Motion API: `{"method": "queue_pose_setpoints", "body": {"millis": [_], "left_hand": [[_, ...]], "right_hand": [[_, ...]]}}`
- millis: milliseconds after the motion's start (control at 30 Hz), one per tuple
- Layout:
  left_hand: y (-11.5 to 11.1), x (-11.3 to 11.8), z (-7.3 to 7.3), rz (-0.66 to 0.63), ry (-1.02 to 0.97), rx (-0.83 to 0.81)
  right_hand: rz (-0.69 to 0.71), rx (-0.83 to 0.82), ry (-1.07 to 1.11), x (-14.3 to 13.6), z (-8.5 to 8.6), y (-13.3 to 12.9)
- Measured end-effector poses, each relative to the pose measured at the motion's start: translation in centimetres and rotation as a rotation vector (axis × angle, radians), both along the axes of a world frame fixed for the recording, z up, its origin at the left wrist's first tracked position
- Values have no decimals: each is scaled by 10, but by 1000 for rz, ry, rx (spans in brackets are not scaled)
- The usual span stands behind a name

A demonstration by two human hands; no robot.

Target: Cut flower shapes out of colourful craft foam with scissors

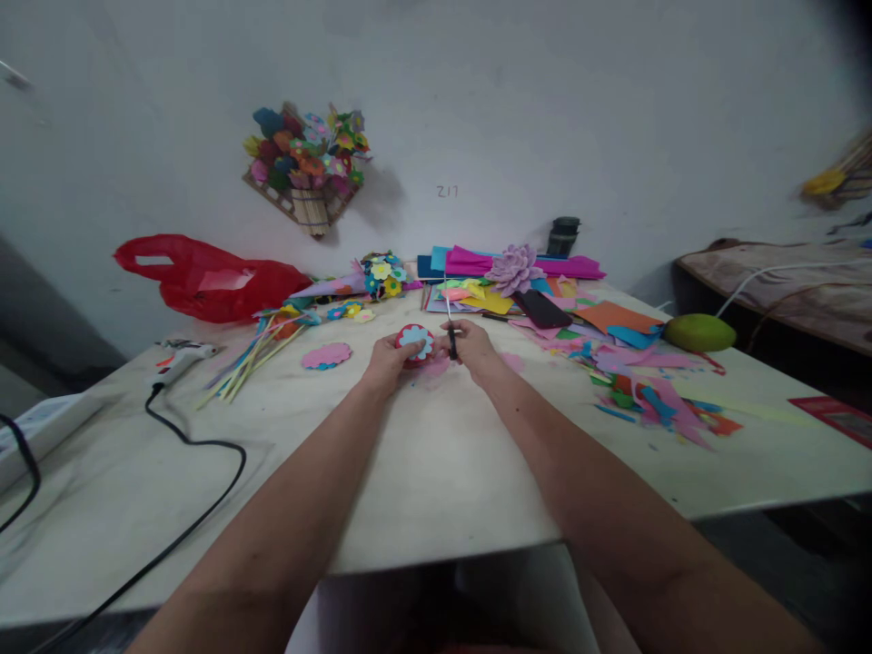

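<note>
Pinched in my left hand (pixel 393 357) is a flower cutout (pixel 417 340), light blue with scalloped edges on top of a red piece. My right hand (pixel 470 346) grips a pair of scissors (pixel 450 338) by the dark handles, the blades pointing up and away from me. Both hands are close together over the middle of the table. Left of them lies a pink scalloped cutout (pixel 328 354) with blue showing beneath its edge. Small pink scraps lie on the table under and beside my hands.
A glue gun (pixel 183 361) and its cord lie at left, near a white power strip (pixel 47 431). Behind are a red plastic bag (pixel 204 282) and paper strips (pixel 255 359). Coloured sheets (pixel 613 318), a phone (pixel 541 309), scraps (pixel 654 400) and a green fruit (pixel 699 332) lie to the right.
</note>
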State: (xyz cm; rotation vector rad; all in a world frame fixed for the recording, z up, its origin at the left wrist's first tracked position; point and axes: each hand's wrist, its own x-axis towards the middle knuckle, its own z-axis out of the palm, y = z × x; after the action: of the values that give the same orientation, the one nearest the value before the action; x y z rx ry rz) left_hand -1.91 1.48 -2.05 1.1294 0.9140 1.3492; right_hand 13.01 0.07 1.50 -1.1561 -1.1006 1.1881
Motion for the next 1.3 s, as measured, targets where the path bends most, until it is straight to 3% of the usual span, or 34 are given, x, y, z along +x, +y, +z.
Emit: {"method": "queue_pose_setpoints", "body": {"millis": [433,833,967,1133,1300], "left_hand": [[-7,3,6,-130,19,-65],[-7,1,8,-1,53,-62],[-3,0,5,47,-38,-53],[2,-3,5,182,-167,-19],[3,-5,9,228,-224,-38]], "right_hand": [[71,71,-2,6,-4,4],[-21,36,22,0,-6,5],[-15,9,-6,1,-5,4],[154,-37,-76,8,-5,2],[346,-23,-106,15,-10,3]]}}
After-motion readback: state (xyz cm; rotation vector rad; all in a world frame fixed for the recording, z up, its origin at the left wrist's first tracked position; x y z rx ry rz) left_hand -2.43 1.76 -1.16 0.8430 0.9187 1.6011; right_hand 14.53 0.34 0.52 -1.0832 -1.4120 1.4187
